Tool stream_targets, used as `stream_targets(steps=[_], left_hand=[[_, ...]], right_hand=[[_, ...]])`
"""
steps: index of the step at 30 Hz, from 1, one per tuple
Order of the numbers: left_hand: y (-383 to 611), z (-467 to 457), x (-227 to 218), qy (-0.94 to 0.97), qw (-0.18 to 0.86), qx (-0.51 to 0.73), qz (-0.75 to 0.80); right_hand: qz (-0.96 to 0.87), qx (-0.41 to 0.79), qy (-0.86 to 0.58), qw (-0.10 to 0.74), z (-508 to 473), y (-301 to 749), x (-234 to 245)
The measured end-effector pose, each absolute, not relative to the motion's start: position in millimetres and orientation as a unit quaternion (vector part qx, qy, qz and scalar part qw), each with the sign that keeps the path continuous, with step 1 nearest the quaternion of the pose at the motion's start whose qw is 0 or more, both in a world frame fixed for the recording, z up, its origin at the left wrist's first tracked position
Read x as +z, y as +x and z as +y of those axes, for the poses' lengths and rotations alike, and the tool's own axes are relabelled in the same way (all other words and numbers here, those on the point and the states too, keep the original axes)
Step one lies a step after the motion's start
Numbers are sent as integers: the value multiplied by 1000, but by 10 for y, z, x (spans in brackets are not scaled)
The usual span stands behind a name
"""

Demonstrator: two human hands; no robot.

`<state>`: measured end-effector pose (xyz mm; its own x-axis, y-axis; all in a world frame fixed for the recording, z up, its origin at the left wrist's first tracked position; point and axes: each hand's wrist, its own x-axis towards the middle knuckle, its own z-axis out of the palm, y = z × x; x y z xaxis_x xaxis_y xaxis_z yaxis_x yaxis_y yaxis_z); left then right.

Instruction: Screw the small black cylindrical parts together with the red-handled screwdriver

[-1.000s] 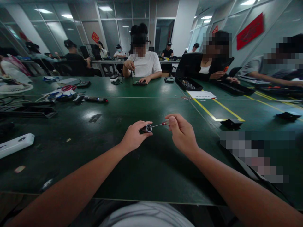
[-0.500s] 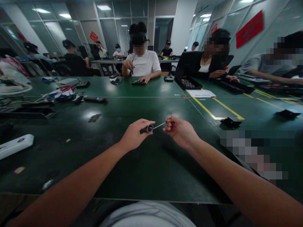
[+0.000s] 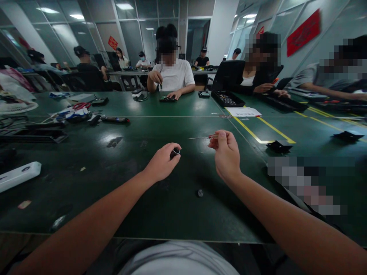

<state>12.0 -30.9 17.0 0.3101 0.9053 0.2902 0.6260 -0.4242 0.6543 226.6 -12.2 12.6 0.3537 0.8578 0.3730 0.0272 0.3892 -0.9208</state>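
Note:
My left hand (image 3: 164, 161) is closed around a short dark cylinder (image 3: 175, 152) whose round end faces right. In my right hand (image 3: 226, 151) is a thin screwdriver (image 3: 198, 138), gripped by its reddish clear handle, its metal shaft pointing left. The screwdriver's tip is apart from the cylinder, above and to the right of it. A small dark round piece (image 3: 200, 193) lies on the green table (image 3: 160, 214) below and between my hands. What the inside of the cylinder holds cannot be made out.
At the left lie a white device (image 3: 20, 177), a black pen-like tool (image 3: 115, 120) and red-handled scissors (image 3: 82, 105) among cables. A black folded piece (image 3: 279, 146) sits at right. Across the table a person in a white shirt (image 3: 179, 74) works near a black parts tray (image 3: 228, 100).
The screwdriver has come away from the cylinder as my right hand moved up and right. A small round piece has come out of the cylinder's end and now lies on the table.

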Motion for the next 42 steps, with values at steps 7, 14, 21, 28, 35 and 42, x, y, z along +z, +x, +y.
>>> stream_targets(steps=[7,14,21,28,35,42], left_hand=[[192,-448,340,823,255,237,448],[345,-676,349,923,263,77,272],[407,-759,281,943,193,41,269],[183,-710,424,854,326,146,379],[-670,-590,570,634,409,332,567],[-1859,-715,620,329,364,590,641]], right_hand=[[-474,306,-472,677,-59,2303,91],[-485,323,-465,666,-80,2278,126],[-500,338,-462,650,-83,2270,126],[-499,352,-459,645,-109,2268,147],[-510,355,-465,631,-90,2289,120],[-499,364,-463,636,-76,2261,115]])
